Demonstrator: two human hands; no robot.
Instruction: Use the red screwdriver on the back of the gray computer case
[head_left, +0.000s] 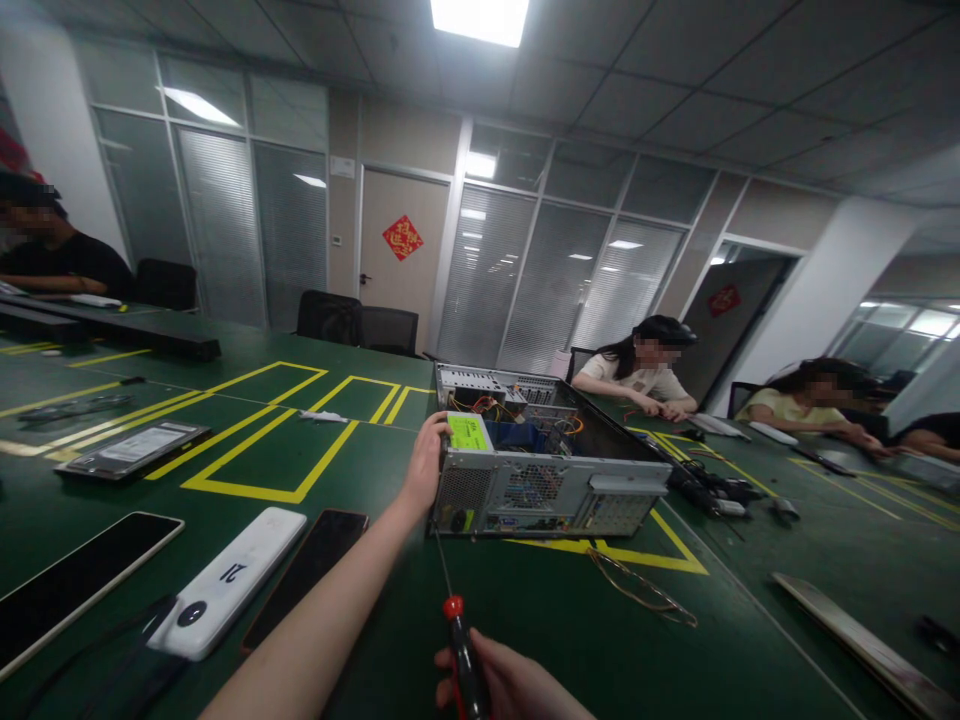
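Observation:
An open desktop computer case (555, 495) lies on its side on the green table, its rear panel facing me. My left hand (427, 462) grips its left corner, beside a power supply with a yellow-green label (469, 432). Some of those fingers are hidden behind the case. Cables and boards show inside through the open top. My right hand (499, 680), low in the view, is closed round the red-and-black handle of a screwdriver (466, 655). The screwdriver's thin shaft points up at the rear panel's lower left corner; whether the tip touches a screw cannot be made out.
On the left lie a hard drive (135, 448), a white power bank (229, 580) with a cable and two phones, one a black phone (71, 565). Right of the case are a wire loop (645, 588), black cables (712, 485) and a metal panel (862, 640). Several people sit around the table.

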